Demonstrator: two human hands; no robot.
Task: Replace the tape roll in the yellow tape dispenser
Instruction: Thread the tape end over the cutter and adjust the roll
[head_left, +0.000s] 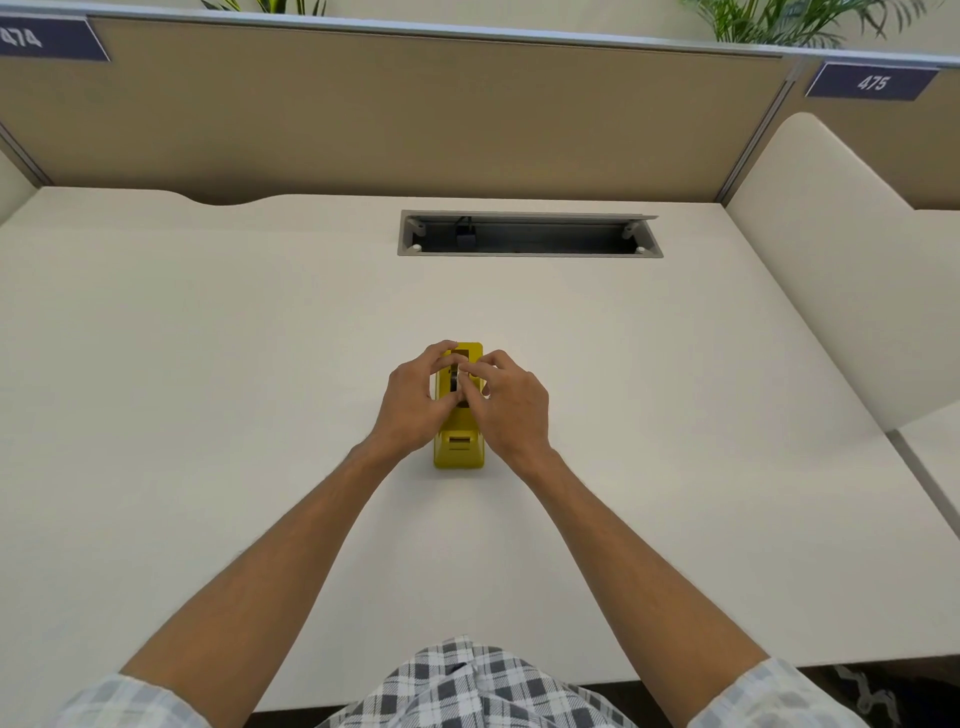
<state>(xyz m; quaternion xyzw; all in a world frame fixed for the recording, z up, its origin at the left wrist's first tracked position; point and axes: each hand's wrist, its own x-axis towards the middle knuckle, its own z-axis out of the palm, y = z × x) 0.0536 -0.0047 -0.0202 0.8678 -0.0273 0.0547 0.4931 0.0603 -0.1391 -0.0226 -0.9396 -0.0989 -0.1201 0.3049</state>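
Observation:
The yellow tape dispenser (459, 447) stands on the white desk (208, 364) in the middle, its cutter end toward me. My left hand (413, 402) curls round its left side, fingers over the top. My right hand (506, 402) comes from the right, fingertips pinching at the tape roll (454, 378), a dark sliver seated in the dispenser's slot. Most of the roll is hidden by my fingers.
An open grey cable tray (530, 236) is set into the desk behind the dispenser. A tan partition (389, 114) closes the back. A cream divider (841, 249) rises at the right. Bare desk lies left and right of my hands.

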